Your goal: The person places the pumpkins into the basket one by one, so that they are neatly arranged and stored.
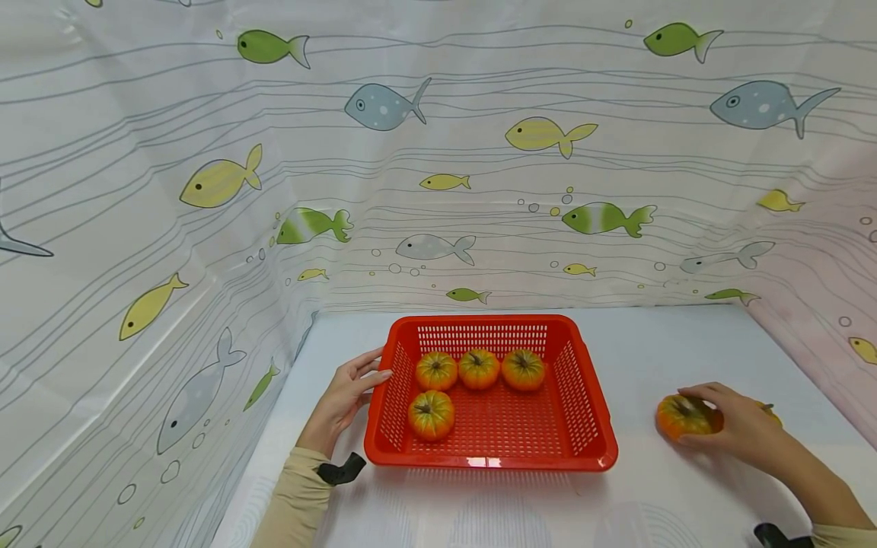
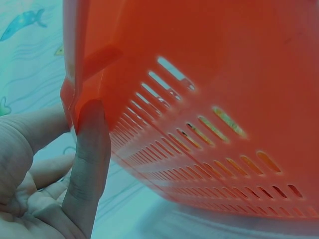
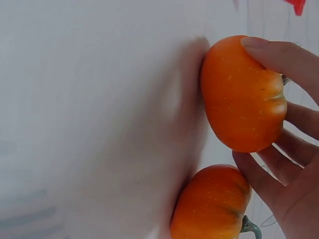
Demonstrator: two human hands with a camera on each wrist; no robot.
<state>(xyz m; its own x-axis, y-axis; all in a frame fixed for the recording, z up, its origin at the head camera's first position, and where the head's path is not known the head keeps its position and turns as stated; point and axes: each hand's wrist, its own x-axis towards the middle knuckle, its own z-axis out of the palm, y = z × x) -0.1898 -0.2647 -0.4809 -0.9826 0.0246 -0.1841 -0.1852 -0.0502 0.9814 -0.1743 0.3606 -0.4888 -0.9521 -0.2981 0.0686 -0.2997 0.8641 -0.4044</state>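
A red plastic basket (image 1: 493, 460) with slotted walls holds several small orange-green pumpkins (image 1: 479, 370), grouped at its back and left. My left hand (image 1: 348, 394) grips the basket's left rim; in the left wrist view a finger (image 2: 88, 169) presses against the wall just below that rim. Off to the basket's right, my right hand (image 1: 743, 428) holds another small pumpkin (image 1: 678, 417), thumb on one side and fingers on the other. A second loose pumpkin (image 3: 212, 206) sits beside the held one, mostly hidden behind the hand in the head view.
The basket and pumpkins are on a pale table (image 1: 644, 358). Behind and to both sides hangs a white curtain (image 1: 438, 213) printed with fish and wavy lines. A gap of table lies between the basket's right wall and the right hand.
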